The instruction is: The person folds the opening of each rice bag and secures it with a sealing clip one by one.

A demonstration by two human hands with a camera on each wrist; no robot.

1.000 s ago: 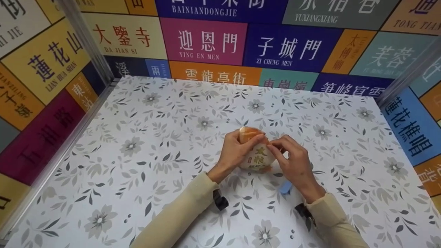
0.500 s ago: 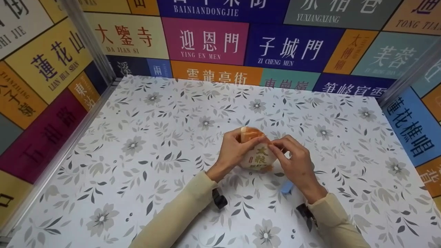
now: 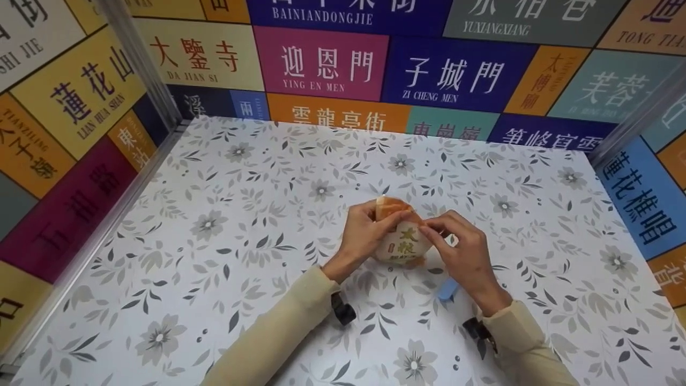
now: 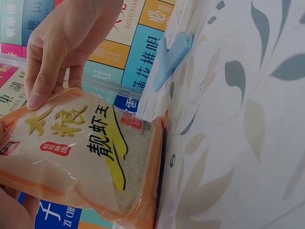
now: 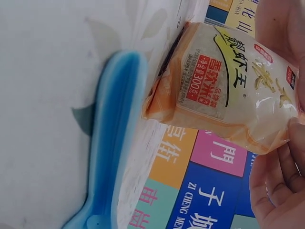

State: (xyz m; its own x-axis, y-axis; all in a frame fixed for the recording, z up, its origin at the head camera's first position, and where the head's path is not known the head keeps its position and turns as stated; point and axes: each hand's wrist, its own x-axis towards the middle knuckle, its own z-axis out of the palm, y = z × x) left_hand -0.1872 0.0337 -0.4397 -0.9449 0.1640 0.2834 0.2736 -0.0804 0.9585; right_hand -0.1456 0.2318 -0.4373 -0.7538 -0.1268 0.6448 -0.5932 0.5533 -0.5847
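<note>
Between both hands stands a clear and orange plastic bag of rice, its printed front facing me and its base down at the table. My left hand grips the bag's upper left side, thumb across the front. At the upper right edge, my right hand pinches the plastic between thumb and fingers. White grains show through the lower part of the bag in the left wrist view. A blue plastic bag clip lies on the table just below my right hand, its two arms spread.
The table is covered with a white cloth printed with grey flowers and leaves. Panels of coloured signs wall in the back and both sides. Black wrist straps sit at both cuffs.
The head view has shifted very slightly. Both hands keep their hold on the rice bag in almost the same place, and the clip has stayed put.
</note>
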